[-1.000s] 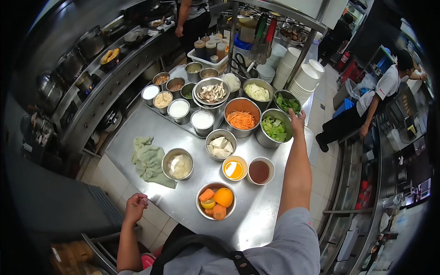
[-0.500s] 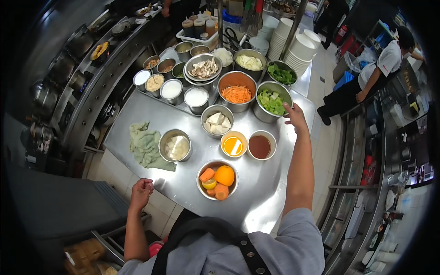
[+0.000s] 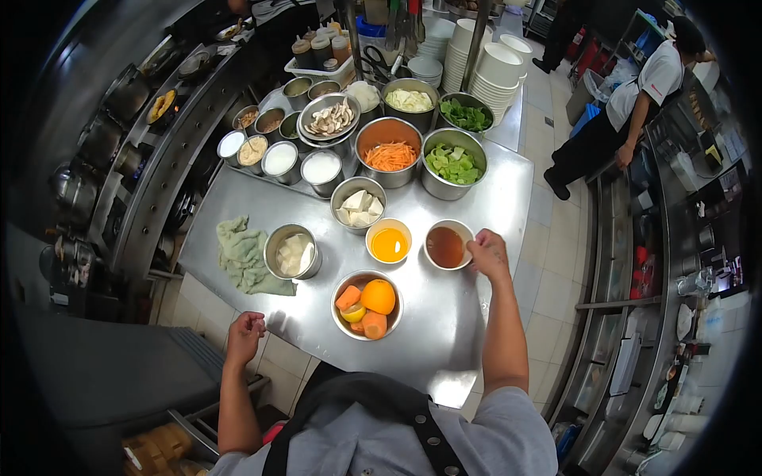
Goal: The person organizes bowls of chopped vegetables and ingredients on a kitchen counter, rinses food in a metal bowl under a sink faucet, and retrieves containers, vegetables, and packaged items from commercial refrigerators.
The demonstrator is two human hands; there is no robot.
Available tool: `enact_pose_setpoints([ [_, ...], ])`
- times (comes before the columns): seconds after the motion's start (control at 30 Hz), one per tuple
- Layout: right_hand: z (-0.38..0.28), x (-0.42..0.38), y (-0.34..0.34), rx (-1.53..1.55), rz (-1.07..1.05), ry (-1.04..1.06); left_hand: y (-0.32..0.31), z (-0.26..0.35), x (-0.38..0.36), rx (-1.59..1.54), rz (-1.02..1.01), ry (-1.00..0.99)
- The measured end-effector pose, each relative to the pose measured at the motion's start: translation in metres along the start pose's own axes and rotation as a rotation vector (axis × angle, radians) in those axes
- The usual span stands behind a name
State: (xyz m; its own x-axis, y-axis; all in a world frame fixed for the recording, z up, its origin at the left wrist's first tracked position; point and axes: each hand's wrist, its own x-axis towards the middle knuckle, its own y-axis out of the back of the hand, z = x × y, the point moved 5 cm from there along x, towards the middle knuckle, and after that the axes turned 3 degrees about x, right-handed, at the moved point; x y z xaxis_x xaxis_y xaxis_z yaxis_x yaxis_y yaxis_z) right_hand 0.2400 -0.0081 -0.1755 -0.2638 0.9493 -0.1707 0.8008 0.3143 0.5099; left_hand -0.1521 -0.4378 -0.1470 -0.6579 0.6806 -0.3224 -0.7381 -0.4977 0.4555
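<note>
My right hand (image 3: 490,254) grips the right rim of a small white bowl of brown liquid (image 3: 446,245), fingers closed on its edge. Left of it stands a white bowl of yellow-orange liquid (image 3: 390,241). A metal bowl (image 3: 367,306) nearer me holds an orange, carrot pieces and a cut lemon. My left hand (image 3: 245,337) hovers off the table's left front edge, its fingers curled in with nothing visible in them. Closest to it are a crumpled green cloth (image 3: 248,258) and a metal pot of pale chunks in liquid (image 3: 293,252).
Beyond the bowls stand metal containers of white blocks (image 3: 360,208), shredded carrot (image 3: 390,156), lettuce (image 3: 453,163) and sliced mushrooms (image 3: 331,118). Stacked white bowls (image 3: 496,75) rise behind. Stoves line the left. A person (image 3: 635,103) stands at the right-hand counter.
My right hand has come from the lettuce container's rim to the bowl of brown liquid, which now sits farther from the yellow one. The left hand stays curled. The camera view has shifted slightly.
</note>
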Motion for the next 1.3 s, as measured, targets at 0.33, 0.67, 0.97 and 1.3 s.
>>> enact_pose_setpoints([
  [0.33, 0.039, 0.074, 0.083, 0.219, 0.283, -0.169, 0.006, -0.01, -0.018, -0.039, 0.02, -0.009],
  [0.67, 0.041, 0.089, 0.075, -0.009, 0.427, -0.115, 0.012, -0.022, -0.032, -0.126, 0.052, 0.045],
  [0.97, -0.05, -0.058, -0.118, 0.226, -0.16, -0.254, -0.009, 0.019, 0.037, -0.183, -0.212, -0.156],
  [1.3, -0.053, -0.187, -0.042, 0.375, 0.641, -0.2, -0.023, 0.046, 0.057, -0.079, -0.728, -0.299],
])
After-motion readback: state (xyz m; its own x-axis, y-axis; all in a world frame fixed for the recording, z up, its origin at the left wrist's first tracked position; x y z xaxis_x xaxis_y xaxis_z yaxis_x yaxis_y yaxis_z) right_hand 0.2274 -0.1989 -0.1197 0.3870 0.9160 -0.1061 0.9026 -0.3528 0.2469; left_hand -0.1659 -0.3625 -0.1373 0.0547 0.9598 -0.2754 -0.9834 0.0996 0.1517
